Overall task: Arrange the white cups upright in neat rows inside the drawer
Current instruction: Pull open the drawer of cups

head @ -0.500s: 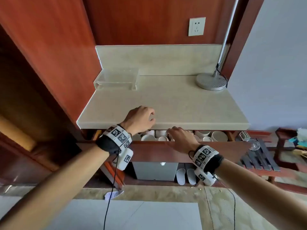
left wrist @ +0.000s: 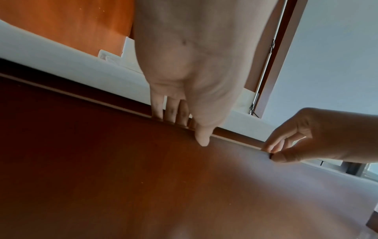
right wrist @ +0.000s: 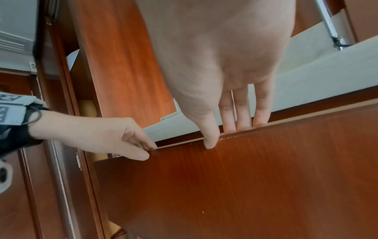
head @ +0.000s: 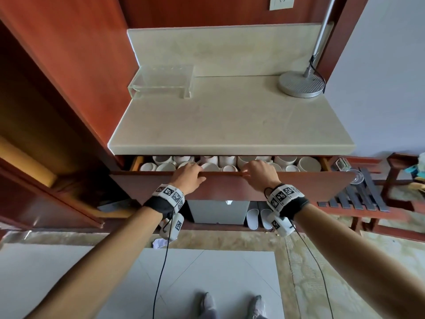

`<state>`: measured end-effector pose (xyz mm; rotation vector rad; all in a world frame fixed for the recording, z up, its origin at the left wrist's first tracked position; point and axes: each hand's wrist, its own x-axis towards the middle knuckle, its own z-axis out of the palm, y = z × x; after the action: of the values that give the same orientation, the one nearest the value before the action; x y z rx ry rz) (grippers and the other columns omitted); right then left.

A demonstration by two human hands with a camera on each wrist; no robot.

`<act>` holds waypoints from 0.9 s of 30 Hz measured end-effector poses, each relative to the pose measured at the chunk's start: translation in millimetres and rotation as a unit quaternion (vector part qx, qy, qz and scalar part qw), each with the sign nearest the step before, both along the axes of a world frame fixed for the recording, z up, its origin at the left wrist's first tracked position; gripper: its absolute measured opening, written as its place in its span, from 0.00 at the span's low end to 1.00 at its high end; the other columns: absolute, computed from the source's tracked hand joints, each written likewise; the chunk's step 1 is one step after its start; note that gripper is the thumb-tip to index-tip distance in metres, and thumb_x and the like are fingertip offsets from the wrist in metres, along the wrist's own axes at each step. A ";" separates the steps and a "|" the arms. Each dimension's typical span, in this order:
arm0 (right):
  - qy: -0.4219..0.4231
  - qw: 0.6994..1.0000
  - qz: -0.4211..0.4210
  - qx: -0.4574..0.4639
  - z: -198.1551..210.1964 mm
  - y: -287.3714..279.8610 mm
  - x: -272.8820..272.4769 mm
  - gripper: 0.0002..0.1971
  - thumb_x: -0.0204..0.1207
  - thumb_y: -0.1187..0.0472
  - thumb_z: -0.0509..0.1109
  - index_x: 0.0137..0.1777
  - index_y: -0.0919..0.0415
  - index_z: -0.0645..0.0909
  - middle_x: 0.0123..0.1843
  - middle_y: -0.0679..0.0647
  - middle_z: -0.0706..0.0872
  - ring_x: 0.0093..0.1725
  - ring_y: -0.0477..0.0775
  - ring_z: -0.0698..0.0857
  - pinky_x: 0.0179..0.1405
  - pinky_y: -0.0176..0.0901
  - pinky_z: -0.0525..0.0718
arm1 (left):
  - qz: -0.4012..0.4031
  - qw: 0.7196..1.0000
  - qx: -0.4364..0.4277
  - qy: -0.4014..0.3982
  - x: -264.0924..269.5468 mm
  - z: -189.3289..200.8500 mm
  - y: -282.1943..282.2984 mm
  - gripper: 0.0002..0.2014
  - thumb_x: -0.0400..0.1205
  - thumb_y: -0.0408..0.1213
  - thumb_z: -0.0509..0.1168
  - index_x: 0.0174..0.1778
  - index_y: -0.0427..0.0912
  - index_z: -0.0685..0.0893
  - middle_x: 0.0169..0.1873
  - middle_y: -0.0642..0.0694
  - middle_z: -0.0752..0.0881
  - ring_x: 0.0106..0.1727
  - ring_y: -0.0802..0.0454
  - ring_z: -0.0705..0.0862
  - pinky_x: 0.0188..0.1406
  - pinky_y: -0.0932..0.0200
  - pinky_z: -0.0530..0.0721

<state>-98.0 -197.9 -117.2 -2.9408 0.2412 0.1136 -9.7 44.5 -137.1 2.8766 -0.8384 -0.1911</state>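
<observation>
Both hands grasp the drawer (head: 230, 187) front's top edge: left hand (head: 188, 177) and right hand (head: 261, 174), fingers hooked over, thumbs outside. Cups (head: 210, 167) sit packed inside, just under the desk (head: 230, 116).

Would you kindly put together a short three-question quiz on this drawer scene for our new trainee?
1. True or false: the left hand holds one of the white cups.
2. Multiple choice: the right hand grips A) the lamp base B) the top edge of the drawer front C) the clear acrylic stand.
3. Fill in: the countertop hides the back of the drawer, so it is only ____ open.

Key: 1 false, it grips the drawer front's edge with the thumb on the outer face; 2 B; 3 partly.
</observation>
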 end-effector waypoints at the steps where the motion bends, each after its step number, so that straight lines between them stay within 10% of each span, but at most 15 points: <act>1: 0.002 1.000 0.001 0.003 1.6 -0.4 0.2 0.10 0.79 0.51 0.74 0.60 0.44 0.89 0.56 0.54 0.91 0.57 0.62 0.89 0.46 0.46 0.76 | 0.006 1.000 -0.003 -0.005 -2.4 -0.9 -1.0 0.14 0.84 0.49 0.71 0.59 0.45 0.91 0.60 0.45 0.87 0.62 0.41 0.86 0.51 0.47 0.87; 10: 0.109 0.991 0.045 0.056 20.9 -2.9 -16.3 0.10 0.63 0.47 0.87 0.43 0.44 0.93 0.41 0.41 0.89 0.46 0.48 0.88 0.39 0.42 0.82 | -0.046 0.996 0.040 0.059 -17.7 17.3 16.2 0.12 0.79 0.55 0.77 0.45 0.51 0.95 0.40 0.53 0.91 0.41 0.51 0.87 0.31 0.58 0.75; 14: 0.161 0.979 0.103 0.065 29.1 2.7 -24.8 0.12 0.60 0.47 0.88 0.41 0.48 0.93 0.42 0.44 0.87 0.45 0.46 0.85 0.49 0.45 0.87 | -0.061 0.988 0.068 0.123 -26.7 26.7 20.4 0.14 0.74 0.58 0.79 0.43 0.51 0.96 0.39 0.56 0.91 0.41 0.54 0.87 0.40 0.54 0.87; 19: 0.251 0.953 0.157 0.063 30.5 11.4 -32.0 0.12 0.60 0.48 0.89 0.39 0.49 0.92 0.29 0.48 0.89 0.27 0.45 0.86 0.32 0.34 0.82 | -0.102 0.975 0.072 0.184 -42.2 30.6 28.4 0.15 0.71 0.60 0.81 0.40 0.51 0.96 0.35 0.58 0.92 0.38 0.59 0.89 0.44 0.53 0.90; 27: 0.331 0.915 0.220 0.068 18.4 32.8 -55.8 0.14 0.59 0.47 0.88 0.39 0.52 0.91 0.28 0.50 0.90 0.33 0.50 0.92 0.45 0.45 0.92 | -0.175 0.946 0.110 0.251 -71.3 24.2 32.5 0.17 0.69 0.57 0.83 0.39 0.46 0.94 0.34 0.57 0.92 0.38 0.58 0.89 0.44 0.54 0.90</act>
<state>-153.8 -165.1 -98.8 -2.6493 -0.3366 1.1404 -81.1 77.0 -112.9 2.6286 -1.2605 -1.0622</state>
